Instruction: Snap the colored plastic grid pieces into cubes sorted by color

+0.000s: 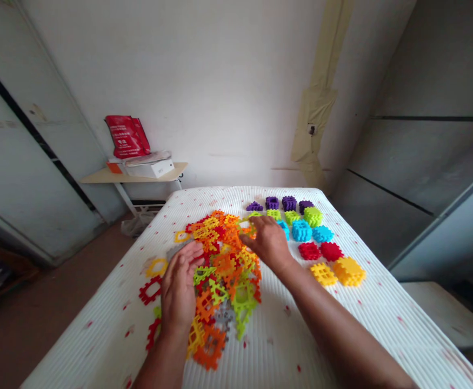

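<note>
A mixed heap of flat interlocking plastic pieces (225, 265) in orange, yellow, red, lime green and grey lies in the middle of the table. My left hand (179, 286) rests against the heap's left side, fingers stretched out and holding nothing. Over the heap's far right part is my right hand (269, 241), its thumb and fingers curved around a lime-green building piece (244, 220) that they partly cover. To the right stand sorted stacks: purple (288, 203), lime green (313, 216), light blue (301, 230), red (331, 252) and yellow (348, 271).
The table (285, 335) has a white ribbed cover with small red marks. Loose yellow (156, 267) and red (150, 290) frame pieces lie left of the heap. Against the wall, a small side table (98, 175) bears a red bag (126, 136) and a white box (155, 168).
</note>
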A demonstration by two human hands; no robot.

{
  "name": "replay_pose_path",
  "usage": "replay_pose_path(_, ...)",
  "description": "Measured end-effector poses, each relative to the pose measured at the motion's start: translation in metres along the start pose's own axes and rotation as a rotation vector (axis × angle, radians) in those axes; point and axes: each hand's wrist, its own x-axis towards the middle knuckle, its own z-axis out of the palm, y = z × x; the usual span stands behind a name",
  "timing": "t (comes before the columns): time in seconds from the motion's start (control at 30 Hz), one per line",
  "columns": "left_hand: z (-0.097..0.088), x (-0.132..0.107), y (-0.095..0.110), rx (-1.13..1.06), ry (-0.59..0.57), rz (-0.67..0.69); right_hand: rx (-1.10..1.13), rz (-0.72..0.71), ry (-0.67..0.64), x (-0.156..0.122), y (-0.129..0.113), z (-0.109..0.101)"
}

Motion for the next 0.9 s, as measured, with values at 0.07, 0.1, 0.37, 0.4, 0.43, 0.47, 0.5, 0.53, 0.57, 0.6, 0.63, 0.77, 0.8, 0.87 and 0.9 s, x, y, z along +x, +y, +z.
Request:
replay_pose_path(0.07, -0.010, 0.005, 0.007, 0.122, 0.113, 0.110, -0.020, 0.122, 0.031, 0.016, 0.024, -0.004)
replay_pose_path(0.1, -0.015, 0.006, 0.009, 0.175, 0.162, 0.140, -0.033, 0.181, 0.041, 0.023, 0.036, -0.007)
replay_pose_path(0.37, -0.034, 0.010, 0.002, 0.268, 0.315, 0.188, -0.144, 0.418, 0.173, 0.047, 0.096, -0.040)
replay_pose_path(0.4, -0.034, 0.011, 0.001, 0.271, 0.312, 0.187, -0.158, 0.428, 0.180, 0.049, 0.097, -0.042)
replay_pose_path(0.43, -0.034, 0.011, 0.001, 0.275, 0.307, 0.188, -0.173, 0.431, 0.181, 0.051, 0.098, -0.043)
replay_pose_path(0.47, -0.034, 0.011, 0.000, 0.278, 0.301, 0.189, -0.187, 0.426, 0.175, 0.053, 0.098, -0.043)
replay_pose_path(0.5, -0.034, 0.011, 0.000, 0.282, 0.296, 0.189, -0.199, 0.412, 0.166, 0.054, 0.098, -0.042)
replay_pose_path(0.53, -0.034, 0.011, 0.000, 0.286, 0.293, 0.187, -0.210, 0.394, 0.159, 0.056, 0.098, -0.040)
replay_pose_path(0.57, -0.035, 0.011, 0.000, 0.287, 0.293, 0.183, -0.220, 0.373, 0.158, 0.056, 0.097, -0.038)
replay_pose_path(0.6, -0.035, 0.011, 0.000, 0.285, 0.295, 0.178, -0.228, 0.350, 0.169, 0.056, 0.097, -0.036)
replay_pose_path(0.63, -0.035, 0.011, 0.000, 0.280, 0.296, 0.172, -0.236, 0.326, 0.193, 0.054, 0.097, -0.033)
replay_pose_path(0.77, -0.037, 0.011, -0.001, 0.268, 0.291, 0.145, -0.289, 0.193, 0.353, 0.038, 0.097, -0.027)
replay_pose_path(0.8, -0.037, 0.011, -0.001, 0.268, 0.283, 0.134, -0.298, 0.155, 0.387, 0.033, 0.097, -0.026)
replay_pose_path(0.87, -0.037, 0.011, -0.001, 0.276, 0.270, 0.110, -0.301, 0.096, 0.438, 0.023, 0.098, -0.023)
replay_pose_path(0.9, -0.037, 0.011, -0.002, 0.285, 0.263, 0.100, -0.299, 0.078, 0.456, 0.020, 0.098, -0.022)
